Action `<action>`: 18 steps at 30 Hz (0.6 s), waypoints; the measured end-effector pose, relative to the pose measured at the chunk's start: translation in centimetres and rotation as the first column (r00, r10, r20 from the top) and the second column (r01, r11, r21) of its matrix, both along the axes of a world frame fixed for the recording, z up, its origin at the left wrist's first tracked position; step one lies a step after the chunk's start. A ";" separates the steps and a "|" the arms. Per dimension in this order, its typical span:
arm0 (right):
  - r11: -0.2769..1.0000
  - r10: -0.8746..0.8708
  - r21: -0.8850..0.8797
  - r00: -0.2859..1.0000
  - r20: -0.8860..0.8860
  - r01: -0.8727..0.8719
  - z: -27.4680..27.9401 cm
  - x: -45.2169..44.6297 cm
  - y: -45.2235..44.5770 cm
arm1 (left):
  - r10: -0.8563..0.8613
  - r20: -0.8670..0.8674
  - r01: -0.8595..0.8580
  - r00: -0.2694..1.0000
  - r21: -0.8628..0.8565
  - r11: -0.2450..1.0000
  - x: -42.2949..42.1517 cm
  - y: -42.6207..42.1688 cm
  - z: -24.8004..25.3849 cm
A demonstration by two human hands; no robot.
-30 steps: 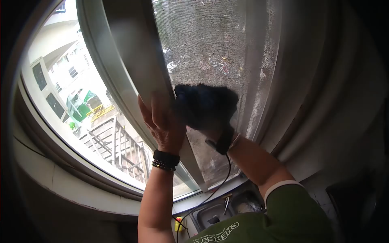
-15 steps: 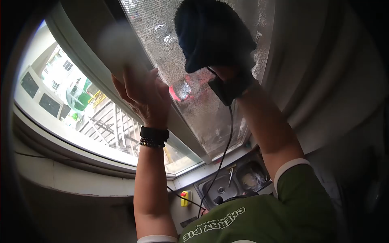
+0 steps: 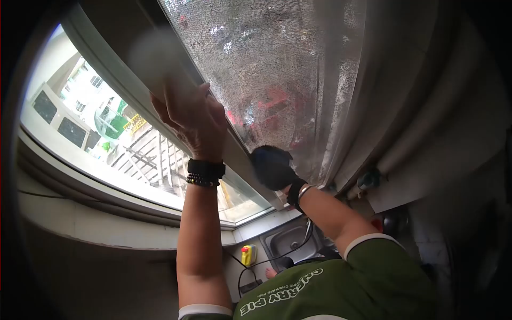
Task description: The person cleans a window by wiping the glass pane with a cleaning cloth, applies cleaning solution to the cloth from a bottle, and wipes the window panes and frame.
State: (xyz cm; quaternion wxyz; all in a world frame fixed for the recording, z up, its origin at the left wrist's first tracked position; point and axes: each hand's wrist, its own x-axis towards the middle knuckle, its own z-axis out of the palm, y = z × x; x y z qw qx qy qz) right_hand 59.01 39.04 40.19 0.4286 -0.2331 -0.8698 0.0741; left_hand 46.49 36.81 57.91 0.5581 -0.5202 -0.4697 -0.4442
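My left hand (image 3: 194, 122), with a black band and dark beads at the wrist, grips the edge of the window frame (image 3: 238, 154). A pale blur covers its fingertips. Over my right hand is a dark, fuzzy cleaning mitt (image 3: 272, 166), low against the textured window glass (image 3: 261, 69) near the bottom of the frame. The mitt hides the fingers inside it. Streaks and blurred red shapes show on the glass. A black wristband and a light band circle my right wrist.
Below are a metal sink (image 3: 288, 242) and a yellow bottle with a red top (image 3: 248, 255). A dark cord (image 3: 272, 260) runs across that area. Grey curtain-like folds (image 3: 405, 106) hang at the right. Buildings and railings show through the open window side (image 3: 144, 149).
My right hand in the mitt has moved down from the upper glass toward the lower frame. My left hand stays on the frame. The view has shifted slightly.
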 end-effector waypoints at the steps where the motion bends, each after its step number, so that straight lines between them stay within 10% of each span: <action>1: 0.996 0.019 -0.094 0.974 0.224 0.002 -1.4 0.6 0.2 | -0.017 0.008 0.018 1.000 -0.030 0.999 0.3 -0.2 0.3; 4: 0.941 0.227 -0.298 0.952 0.205 -0.160 -1.4 1.0 1.2 | -0.042 0.037 0.046 0.998 -0.092 0.995 0.2 -1.2 0.6; 6: 0.801 0.166 -0.596 0.979 0.119 -0.063 10.3 3.7 -1.6 | -0.074 0.058 0.078 0.996 -0.070 0.995 0.6 -0.9 0.6; 8: 0.798 0.182 -0.368 0.773 -0.607 -0.477 7.6 0.2 -0.2 | -0.016 0.058 0.023 0.998 -0.106 0.994 0.3 -0.8 0.1; 12: 0.997 -0.048 -0.065 0.982 -0.185 0.036 12.3 -0.1 -1.6 | -0.004 -0.175 0.004 0.985 -0.004 1.000 -1.4 -0.1 1.3; 15: 0.995 -0.095 0.016 0.977 -0.191 0.099 8.8 2.5 -2.4 | -0.011 -0.064 0.008 0.998 -0.050 0.999 -0.3 -0.5 0.0; 18: 0.990 -0.051 -0.123 0.984 0.172 0.073 -2.0 1.5 0.0 | -0.007 0.066 0.015 0.998 -0.122 0.992 0.6 -1.4 -0.3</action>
